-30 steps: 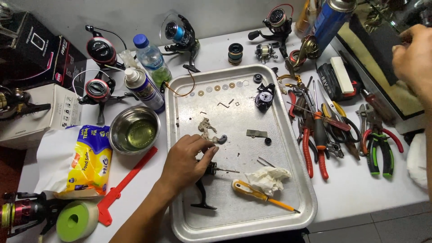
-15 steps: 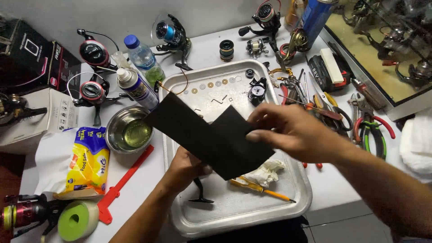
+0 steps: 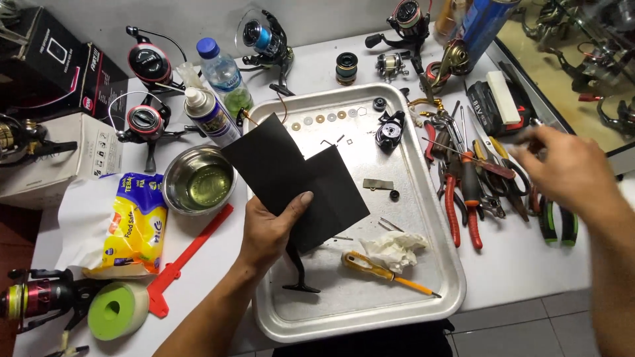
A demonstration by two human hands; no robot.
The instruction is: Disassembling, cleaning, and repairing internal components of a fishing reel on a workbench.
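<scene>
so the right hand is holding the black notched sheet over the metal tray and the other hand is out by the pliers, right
Not quite: the head view shows the left hand holding the black notched sheet over the rectangular metal tray. It is the right hand, blurred, that is out by the red-handled pliers.

Open floor of the metal tray along the near right edge, between crumpled tissue and rim: room for a hand. Centre blocked by black sheet held up in left hand. Yellow-handled screwdriver lying across the near lane. Far strip taken by a row of washers and a black reel part. Right of tray, counter crowded with pliers; right hand hovering above them. Left of tray, steel bowl and spray can closing the gap.
</scene>
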